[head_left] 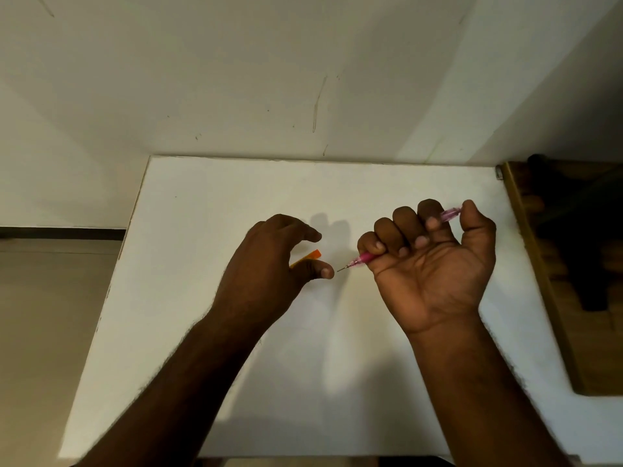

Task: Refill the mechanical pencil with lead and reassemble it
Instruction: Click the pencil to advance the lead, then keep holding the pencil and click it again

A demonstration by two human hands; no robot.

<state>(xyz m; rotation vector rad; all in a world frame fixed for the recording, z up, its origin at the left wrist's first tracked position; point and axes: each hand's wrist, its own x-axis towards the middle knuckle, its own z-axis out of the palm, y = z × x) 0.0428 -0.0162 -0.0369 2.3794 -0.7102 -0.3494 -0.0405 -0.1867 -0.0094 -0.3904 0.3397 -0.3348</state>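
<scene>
My right hand (428,264) grips a pink translucent mechanical pencil (360,259) in a fist, palm toward me. Its thin metal tip with a bit of lead points left; its clear back end (450,214) sticks out by my thumb. My left hand (266,267) hovers over the white table (202,298), fingers curved, thumb tip just left of the pencil point. An orange lead case (308,257) lies under that hand between thumb and fingers; whether the hand holds it I cannot tell.
The white table butts against a white wall (269,79) at the back. A brown wooden piece of furniture (556,264) stands along the table's right edge. Beige floor (50,315) shows to the left.
</scene>
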